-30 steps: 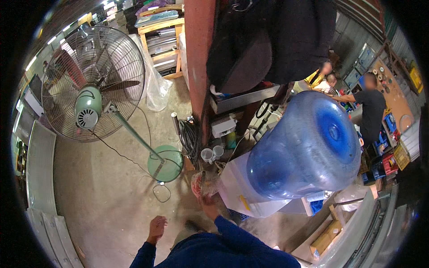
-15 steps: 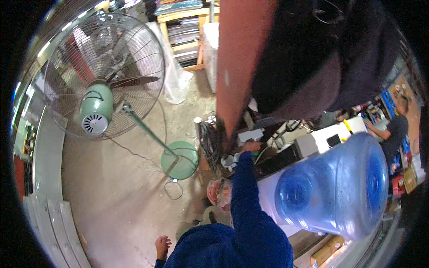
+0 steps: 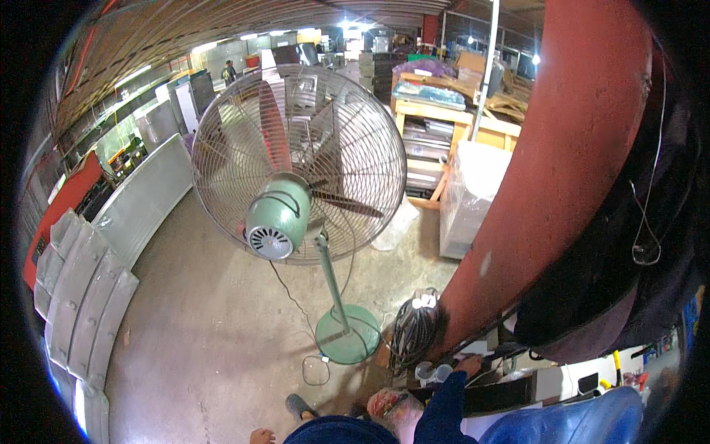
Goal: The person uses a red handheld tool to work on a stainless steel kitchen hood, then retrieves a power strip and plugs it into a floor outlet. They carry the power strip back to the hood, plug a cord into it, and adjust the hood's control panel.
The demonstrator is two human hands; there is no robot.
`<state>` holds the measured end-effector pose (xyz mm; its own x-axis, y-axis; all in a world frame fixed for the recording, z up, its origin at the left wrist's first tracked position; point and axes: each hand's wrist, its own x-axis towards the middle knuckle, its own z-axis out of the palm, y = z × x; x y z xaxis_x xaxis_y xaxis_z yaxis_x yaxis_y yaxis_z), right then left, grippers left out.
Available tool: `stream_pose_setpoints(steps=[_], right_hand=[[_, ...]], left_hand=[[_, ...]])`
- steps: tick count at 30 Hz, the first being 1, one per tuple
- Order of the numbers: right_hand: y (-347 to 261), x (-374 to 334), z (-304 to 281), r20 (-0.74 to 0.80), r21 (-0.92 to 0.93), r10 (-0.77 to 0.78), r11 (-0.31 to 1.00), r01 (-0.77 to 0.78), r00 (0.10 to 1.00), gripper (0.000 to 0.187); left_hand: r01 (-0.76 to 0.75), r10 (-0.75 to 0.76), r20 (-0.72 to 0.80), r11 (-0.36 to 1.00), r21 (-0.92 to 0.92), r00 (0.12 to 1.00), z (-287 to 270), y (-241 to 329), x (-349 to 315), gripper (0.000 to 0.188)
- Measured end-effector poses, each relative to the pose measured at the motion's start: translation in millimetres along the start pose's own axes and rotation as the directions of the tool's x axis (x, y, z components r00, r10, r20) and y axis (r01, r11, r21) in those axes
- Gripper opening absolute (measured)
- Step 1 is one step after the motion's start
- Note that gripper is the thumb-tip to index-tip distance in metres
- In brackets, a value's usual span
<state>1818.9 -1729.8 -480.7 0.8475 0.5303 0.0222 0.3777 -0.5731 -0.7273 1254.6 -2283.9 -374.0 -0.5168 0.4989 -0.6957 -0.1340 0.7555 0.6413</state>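
Observation:
My right hand (image 3: 468,364) reaches forward over the cluttered shelf beside the red column, its blue sleeve (image 3: 441,407) coming up from the lower edge. Two pale cups (image 3: 434,373) stand just left of that hand, and a white flat piece (image 3: 475,348) lies just beyond it. The fingers are too small and dim to show whether they hold anything. Low down at the bottom edge hangs my left hand (image 3: 262,436), partly cut off, its fingers loose with nothing seen in them. A large blue water bottle (image 3: 569,422) lies close at the lower right.
A green pedestal fan (image 3: 277,214) stands ahead on a round base (image 3: 347,334), its cord on the floor. The thick red column (image 3: 532,200) rises at the right, with coiled black cable (image 3: 414,331) at its foot. Wrapped grey panels (image 3: 81,296) line the left; a red-and-clear plastic bag (image 3: 392,407) is near.
My view has tilted up and turned left, so the fan and the far hall show more and the water bottle less. My right hand is still by the cups.

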Motion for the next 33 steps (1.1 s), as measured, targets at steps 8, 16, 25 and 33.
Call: stream_pose_setpoints(steps=[8, 16, 25, 33], right_hand=[[-6, 10, -16, 0.334, -0.789, -0.369, 0.395, 0.471, 0.867, 0.047], [-23, 14, -28, 0.137, -0.653, -0.184, 0.722, 0.228, 0.973, 0.050], [-14, 26, -28, 0.164, -0.632, -0.196, 0.731, 0.256, 0.967, 0.048], [-3, 29, -30, 0.177, -0.604, -0.213, 0.747, 0.277, 0.961, 0.046]], left_hand=[[-0.259, 0.257, 0.061, 0.875, 0.408, 0.964, -10, 54, 11, 0.033], [-0.278, 0.287, 0.036, 0.880, 0.384, 0.957, -19, 91, 16, 0.028], [-0.031, 0.039, -0.084, 0.995, 0.093, 0.996, -19, 83, 9, 0.026], [0.038, -0.035, -0.019, 0.979, 0.198, 0.999, -32, 84, -23, 0.029]])
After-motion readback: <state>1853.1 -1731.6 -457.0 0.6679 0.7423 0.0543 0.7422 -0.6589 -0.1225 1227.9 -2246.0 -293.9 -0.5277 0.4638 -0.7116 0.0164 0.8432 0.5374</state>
